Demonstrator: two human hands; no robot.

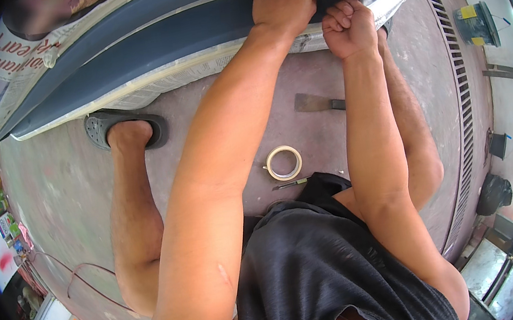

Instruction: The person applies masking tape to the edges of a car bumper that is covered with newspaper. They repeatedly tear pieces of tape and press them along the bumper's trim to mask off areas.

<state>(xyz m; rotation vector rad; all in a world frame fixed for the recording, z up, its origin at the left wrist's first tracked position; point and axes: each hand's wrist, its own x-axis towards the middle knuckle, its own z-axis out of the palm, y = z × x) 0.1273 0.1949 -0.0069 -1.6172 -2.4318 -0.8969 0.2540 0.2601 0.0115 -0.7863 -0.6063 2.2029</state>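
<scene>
Both arms reach forward to a long blue panel [148,46], which looks like part of a car body. My left hand [283,8] presses against the panel's recess, its fingertips hidden by the dark gap and the upper edge. Close beside it, my right hand [350,26] has curled fingers at the dark opening near the panel's right end. What they grip, if anything, is too small to make out. Newspaper [158,76] and tape cover the panel's lower edge. Below my hands, a scraper [316,102], a roll of masking tape [299,166] and a slim cutter knife [293,183] lie on the floor.
More newspaper [24,66] covers the bodywork at the upper left. A slotted drain grate [458,74] runs along the right side. A grey bucket [479,30] and a black bag [494,193] stand by the right wall. A thin hose [77,278] crosses the floor at left.
</scene>
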